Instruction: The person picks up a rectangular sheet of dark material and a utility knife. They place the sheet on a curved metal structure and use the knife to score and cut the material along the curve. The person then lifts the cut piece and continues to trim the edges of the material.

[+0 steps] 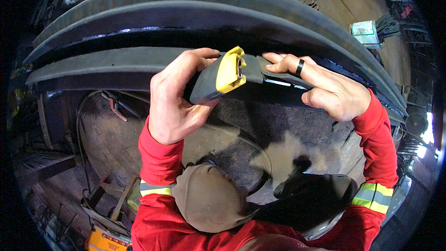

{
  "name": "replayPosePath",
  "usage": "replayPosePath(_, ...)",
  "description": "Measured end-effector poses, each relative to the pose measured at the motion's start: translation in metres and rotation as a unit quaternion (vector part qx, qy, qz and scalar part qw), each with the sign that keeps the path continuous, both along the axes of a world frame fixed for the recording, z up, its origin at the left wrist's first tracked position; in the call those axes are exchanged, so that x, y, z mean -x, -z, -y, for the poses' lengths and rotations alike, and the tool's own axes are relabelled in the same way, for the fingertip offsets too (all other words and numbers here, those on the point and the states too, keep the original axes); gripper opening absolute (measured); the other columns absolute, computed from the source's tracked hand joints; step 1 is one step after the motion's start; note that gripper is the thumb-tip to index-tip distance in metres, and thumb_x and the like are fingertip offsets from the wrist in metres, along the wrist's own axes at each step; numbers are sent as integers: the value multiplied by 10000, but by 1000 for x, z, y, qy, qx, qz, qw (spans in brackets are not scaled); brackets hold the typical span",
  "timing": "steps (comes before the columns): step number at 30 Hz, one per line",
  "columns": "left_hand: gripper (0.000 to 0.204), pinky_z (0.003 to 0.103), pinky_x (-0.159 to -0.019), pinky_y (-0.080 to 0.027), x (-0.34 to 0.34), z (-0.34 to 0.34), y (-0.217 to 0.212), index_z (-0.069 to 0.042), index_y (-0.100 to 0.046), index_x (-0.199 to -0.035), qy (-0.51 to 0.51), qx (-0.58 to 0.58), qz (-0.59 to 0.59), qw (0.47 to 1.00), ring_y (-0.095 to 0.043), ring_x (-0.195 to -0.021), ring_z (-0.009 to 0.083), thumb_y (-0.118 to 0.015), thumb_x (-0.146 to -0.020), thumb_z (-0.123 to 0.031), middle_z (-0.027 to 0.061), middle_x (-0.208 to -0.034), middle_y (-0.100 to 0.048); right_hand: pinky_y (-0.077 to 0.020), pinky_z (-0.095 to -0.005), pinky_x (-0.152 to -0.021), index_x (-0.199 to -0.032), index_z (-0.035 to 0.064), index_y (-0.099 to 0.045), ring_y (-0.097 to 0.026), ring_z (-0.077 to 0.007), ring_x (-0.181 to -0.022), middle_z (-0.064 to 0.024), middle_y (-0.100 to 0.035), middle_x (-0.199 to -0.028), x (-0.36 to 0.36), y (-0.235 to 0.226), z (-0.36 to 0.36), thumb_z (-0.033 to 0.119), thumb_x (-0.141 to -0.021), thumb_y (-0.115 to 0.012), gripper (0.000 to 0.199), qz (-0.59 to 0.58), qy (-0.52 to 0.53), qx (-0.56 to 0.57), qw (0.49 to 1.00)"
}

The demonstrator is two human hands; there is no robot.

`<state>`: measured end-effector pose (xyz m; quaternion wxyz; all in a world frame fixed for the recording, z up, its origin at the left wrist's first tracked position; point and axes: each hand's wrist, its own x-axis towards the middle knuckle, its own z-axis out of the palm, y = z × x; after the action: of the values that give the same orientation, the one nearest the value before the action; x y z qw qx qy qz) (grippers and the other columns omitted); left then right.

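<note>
Left hand (172, 95), curved beams (204, 11) beyond

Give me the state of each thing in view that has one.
Left hand: closed around tool
Dark-and-yellow tool: held, yellow end facing right
Right hand: fingers extended, touching dark metal
Long metal beams: side by side
Can: holding thin rods
Orange machine: partly visible, power state unclear

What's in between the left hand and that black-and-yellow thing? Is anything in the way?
Nothing visible is in the way. The bare left hand is wrapped right around the black-and-yellow thing, skin against its black part. The right hand is off to the right, not between them.
</note>
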<state>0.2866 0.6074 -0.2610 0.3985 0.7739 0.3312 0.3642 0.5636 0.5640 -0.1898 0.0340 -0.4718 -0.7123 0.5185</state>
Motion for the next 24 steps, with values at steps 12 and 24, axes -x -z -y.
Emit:
replayPosePath(12,227,300,-829,-474,-1,-1,2,38,-604,-903,14,11,8,1000,-655,-901,217,-726,-719,-14,172,-1038,-677,-348,-416,-1070,-1315,1,-498,-462,-357,-1267,-219,-453,-1410,-6,15,3,359,-978,-498,491,-49,30,-46,997)
replayPosePath(24,245,294,-787,-494,-5,3,5,23,-601,-914,-20,4,11,1000,-673,-860,214,-726,-704,-3,151,-986,-684,-336,-384,-1094,-1289,-10,-543,-460,-298,-1305,-195,-547,-1333,0,26,4,242,-988,-461,401,-86,49,-70,993)
